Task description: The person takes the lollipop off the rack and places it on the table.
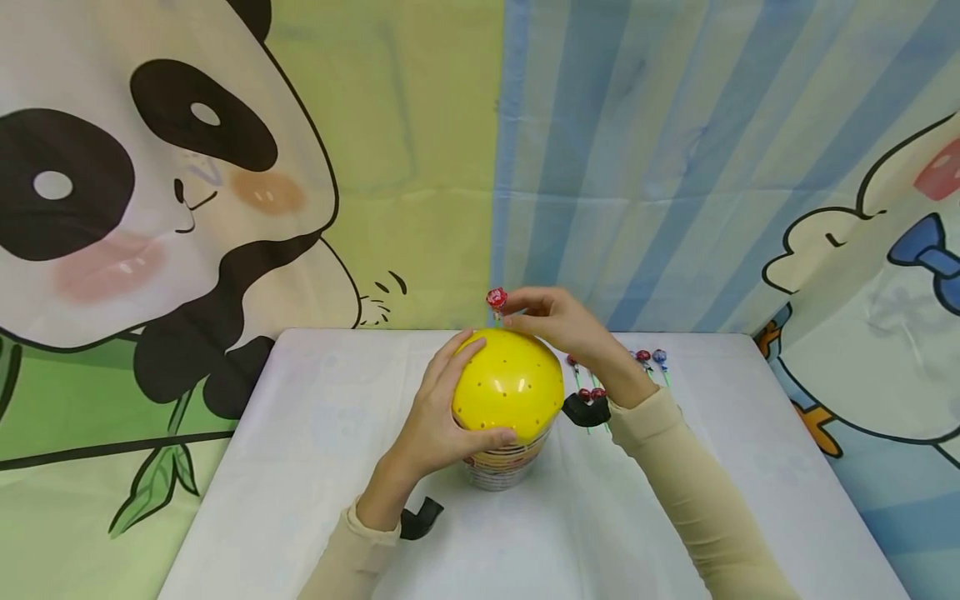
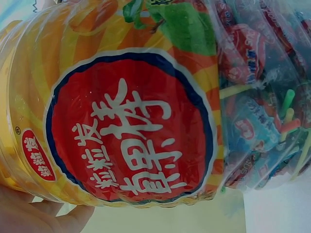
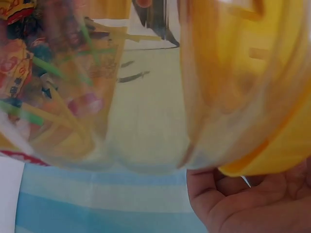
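In the head view a clear plastic jar stands on the table, topped by a domed yellow lid dotted with small holes. My left hand grips the lid from the left, thumb across its near side. At the lid's far edge my right hand pinches a lollipop in a red wrapper, with its head up. The lollipop's stick is mostly hidden by the fingers. Wrapped lollipops fill the lower jar in the left wrist view, beside an orange label with a red circle.
Several loose lollipops lie on the white table right of the jar, partly behind the right forearm. A curtain with a panda and blue stripes hangs behind the table. Black wrist mounts sit at both cuffs.
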A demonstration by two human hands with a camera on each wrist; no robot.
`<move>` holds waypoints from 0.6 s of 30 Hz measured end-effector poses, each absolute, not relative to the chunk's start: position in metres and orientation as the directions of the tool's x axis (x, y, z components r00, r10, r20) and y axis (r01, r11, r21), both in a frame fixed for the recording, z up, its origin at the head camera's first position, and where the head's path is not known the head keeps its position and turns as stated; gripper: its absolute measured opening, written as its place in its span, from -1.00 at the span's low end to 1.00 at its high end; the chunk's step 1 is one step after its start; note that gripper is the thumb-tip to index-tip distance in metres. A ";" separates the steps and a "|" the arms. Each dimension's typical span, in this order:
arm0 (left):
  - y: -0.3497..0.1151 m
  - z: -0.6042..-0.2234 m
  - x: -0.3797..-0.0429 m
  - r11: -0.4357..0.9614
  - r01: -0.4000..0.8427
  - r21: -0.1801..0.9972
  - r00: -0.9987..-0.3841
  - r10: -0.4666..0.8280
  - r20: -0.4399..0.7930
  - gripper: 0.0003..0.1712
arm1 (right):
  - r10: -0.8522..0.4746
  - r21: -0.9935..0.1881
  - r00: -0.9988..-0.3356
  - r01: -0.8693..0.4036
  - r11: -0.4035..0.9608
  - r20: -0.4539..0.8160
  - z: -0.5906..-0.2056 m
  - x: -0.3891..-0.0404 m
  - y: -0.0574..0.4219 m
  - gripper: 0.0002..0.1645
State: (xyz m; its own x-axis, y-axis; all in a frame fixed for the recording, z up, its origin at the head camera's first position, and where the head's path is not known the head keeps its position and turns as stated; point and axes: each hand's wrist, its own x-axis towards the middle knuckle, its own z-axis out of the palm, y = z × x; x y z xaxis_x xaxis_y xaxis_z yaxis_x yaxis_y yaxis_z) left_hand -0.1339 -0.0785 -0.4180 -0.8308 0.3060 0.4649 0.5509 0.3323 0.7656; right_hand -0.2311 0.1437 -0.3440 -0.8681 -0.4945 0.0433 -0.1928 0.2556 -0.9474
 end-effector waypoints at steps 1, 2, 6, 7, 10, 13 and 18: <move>-0.078 -0.418 -0.134 0.333 0.550 0.766 -0.831 0.305 0.464 0.22 | -0.502 -0.947 -0.864 -0.197 0.254 0.045 -0.344 -0.232 0.143 -0.65; -0.078 -0.418 -0.134 0.334 0.550 0.765 -0.832 0.304 0.465 0.22 | -0.508 -0.947 -0.860 -0.201 0.252 0.047 -0.345 -0.232 0.143 -0.66; -0.079 -0.417 -0.134 0.340 0.549 0.764 -0.833 0.302 0.464 0.22 | -0.522 -0.949 -0.851 -0.211 0.232 0.062 -0.346 -0.233 0.142 -0.73; -0.079 -0.417 -0.134 0.340 0.549 0.763 -0.832 0.302 0.465 0.22 | -0.525 -0.951 -0.848 -0.214 0.225 0.067 -0.346 -0.233 0.142 -0.74; -0.078 -0.416 -0.133 0.340 0.548 0.764 -0.833 0.302 0.463 0.22 | -0.525 -0.952 -0.847 -0.220 0.212 0.079 -0.347 -0.233 0.141 -0.74; -0.078 -0.416 -0.133 0.339 0.546 0.766 -0.834 0.302 0.461 0.22 | -0.510 -0.950 -0.855 -0.230 0.213 0.092 -0.347 -0.233 0.140 -0.73; -0.078 -0.415 -0.132 0.342 0.547 0.764 -0.834 0.302 0.463 0.22 | -0.482 -0.946 -0.863 -0.270 0.180 0.155 -0.349 -0.232 0.139 -0.73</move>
State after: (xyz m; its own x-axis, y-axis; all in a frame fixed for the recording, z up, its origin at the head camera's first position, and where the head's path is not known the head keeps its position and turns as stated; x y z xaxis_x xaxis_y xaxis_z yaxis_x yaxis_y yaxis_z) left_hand -0.1322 -0.0778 -0.4148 -0.8337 0.3016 0.4626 0.5475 0.3417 0.7639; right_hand -0.2317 0.1392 -0.3493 -0.8626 -0.4817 0.1549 -0.2702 0.1797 -0.9459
